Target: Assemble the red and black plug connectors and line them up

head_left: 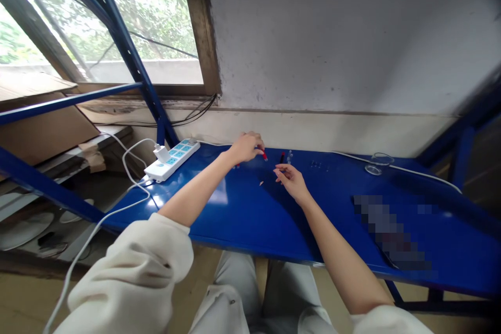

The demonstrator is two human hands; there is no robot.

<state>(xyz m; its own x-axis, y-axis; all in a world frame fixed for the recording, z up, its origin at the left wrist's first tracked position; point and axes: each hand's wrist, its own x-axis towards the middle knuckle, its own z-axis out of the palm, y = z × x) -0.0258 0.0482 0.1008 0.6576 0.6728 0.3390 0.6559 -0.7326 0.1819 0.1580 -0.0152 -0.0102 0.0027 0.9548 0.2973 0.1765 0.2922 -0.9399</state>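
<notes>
Gripping a small red part point(265, 155) between its fingers, the left hand point(247, 146) rests near the far edge of the blue table point(242, 214); only the red tip shows past the fingertips. The right hand point(290, 179) lies just beside it, palm partly up, fingers loosely curled; whether they pinch anything cannot be told at this size. A dark red piece point(282, 157) and a small clear piece point(289, 156) stand on the table just beyond the right hand, close to the red part. A tiny light-coloured bit point(261, 183) lies on the table between the two hands. A row of small dark items point(319, 165) sits further right, and a clear round lid point(373, 169) lies near a white cable point(422, 173). A white power strip point(172, 159) with a plugged-in adapter occupies the table's left far corner.
</notes>
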